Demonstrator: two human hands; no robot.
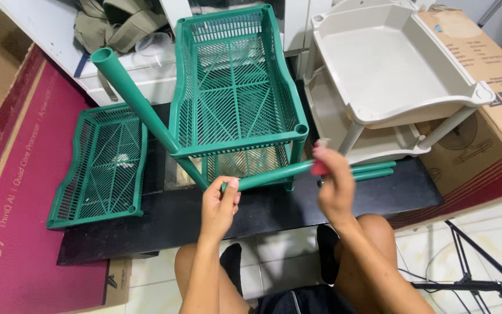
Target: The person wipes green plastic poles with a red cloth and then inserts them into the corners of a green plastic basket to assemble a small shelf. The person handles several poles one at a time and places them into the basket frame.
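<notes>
Left hand [219, 203], right hand [331, 183] around green tube [274, 174]

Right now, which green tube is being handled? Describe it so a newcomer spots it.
Start at the big green basket shelf standing on the black board. Just in front of its near edge, a short green tube lies crosswise between the left hand and right hand. Unlike the slanted long tube fixed to the shelf corner, it is loose and horizontal.

We see green tube [274, 174]: smooth plastic, slight sheen. Green lattice basket [233, 87] and flat green tray [103, 166]: same moulded plastic, semi-gloss. Beige shelf unit [390, 70]: matt plastic, smooth. Black board [164, 227] under them: matt. We note brown box [483, 64]: plain cardboard; magenta carton [24, 192]: printed cardboard, faint sheen. Floor tiles [483, 244]: glossy.
</notes>
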